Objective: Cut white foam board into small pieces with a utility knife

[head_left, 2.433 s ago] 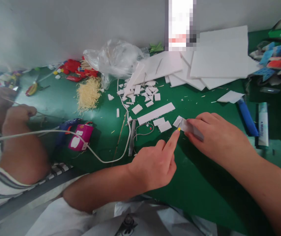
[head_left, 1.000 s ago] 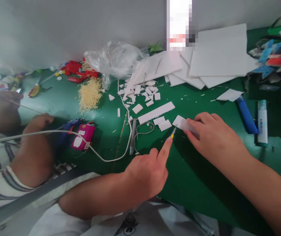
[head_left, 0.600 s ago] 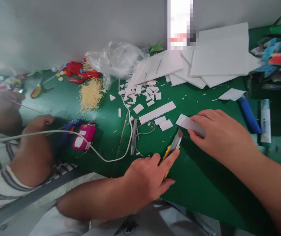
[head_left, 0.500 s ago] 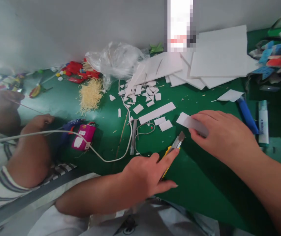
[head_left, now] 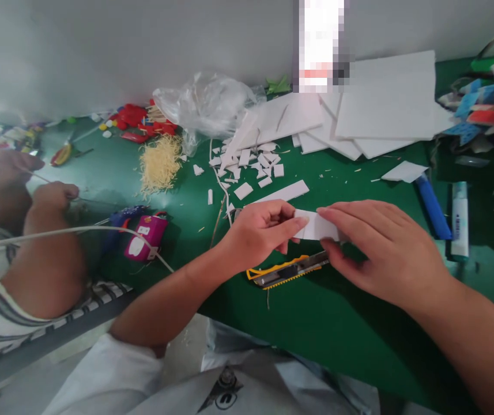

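Observation:
Between my two hands is a small white foam-board strip [head_left: 309,223]. My left hand [head_left: 261,230] pinches its left end between thumb and fingers. Its right end is held in my right hand [head_left: 376,248], whose fingers cover part of it. Just below them, a yellow utility knife [head_left: 287,272] lies on the green tabletop, its tip end partly hidden by my right hand. Behind my left hand lies a longer white strip [head_left: 283,191], partly covered. Farther back is a heap of small white cut pieces [head_left: 251,164].
White foam boards [head_left: 385,98] are stacked at the back beside a clear plastic bag [head_left: 212,106]. A blue tube [head_left: 433,207] and a glue stick [head_left: 460,222] lie at right. At left, a pink box [head_left: 145,236] sits under a white cable [head_left: 78,229], near a co-worker's hands [head_left: 56,196].
My left hand has left the utility knife on the table, moved up and taken the strip's left end. The knife now lies more level. My right hand has kept hold of the strip.

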### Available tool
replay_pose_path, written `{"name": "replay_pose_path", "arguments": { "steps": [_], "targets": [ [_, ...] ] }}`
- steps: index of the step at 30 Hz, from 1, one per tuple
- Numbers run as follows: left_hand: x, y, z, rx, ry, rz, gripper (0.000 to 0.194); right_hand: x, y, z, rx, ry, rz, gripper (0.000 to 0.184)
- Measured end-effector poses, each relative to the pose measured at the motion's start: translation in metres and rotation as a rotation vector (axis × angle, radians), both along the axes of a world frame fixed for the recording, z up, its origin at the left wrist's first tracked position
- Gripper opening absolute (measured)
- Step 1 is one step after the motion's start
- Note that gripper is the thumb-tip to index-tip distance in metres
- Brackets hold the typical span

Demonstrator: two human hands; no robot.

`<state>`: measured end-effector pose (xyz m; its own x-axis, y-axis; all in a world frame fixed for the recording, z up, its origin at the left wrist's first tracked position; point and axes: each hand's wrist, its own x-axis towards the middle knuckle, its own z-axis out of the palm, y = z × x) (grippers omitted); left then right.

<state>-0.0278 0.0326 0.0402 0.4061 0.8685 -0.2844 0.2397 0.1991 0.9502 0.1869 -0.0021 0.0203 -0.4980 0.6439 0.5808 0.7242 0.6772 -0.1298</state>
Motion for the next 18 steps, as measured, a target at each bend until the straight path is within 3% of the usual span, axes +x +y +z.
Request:
{"name": "replay_pose_path", "arguments": {
  "steps": [4, 10, 18],
  "targets": [
    [-0.0028, -0.0026, 0.0014, -0.142, -0.089, 0.009, 0.022, 0.0009, 0.0003, -0.0008, -0.008, -0.004, 0.063, 0.035],
    [-0.0077, -0.0008, -0.0028, -0.301, -0.263, -0.066, 0.024, -0.0007, 0.0019, 0.0005, 0.039, -0.01, 0.094, 0.028],
    [-0.0073, -0.0017, -0.0056, -0.292, -0.252, -0.059, 0.022, -0.0011, 0.0007, -0.0031, 0.042, -0.04, 0.062, 0.027]
  ]
}}
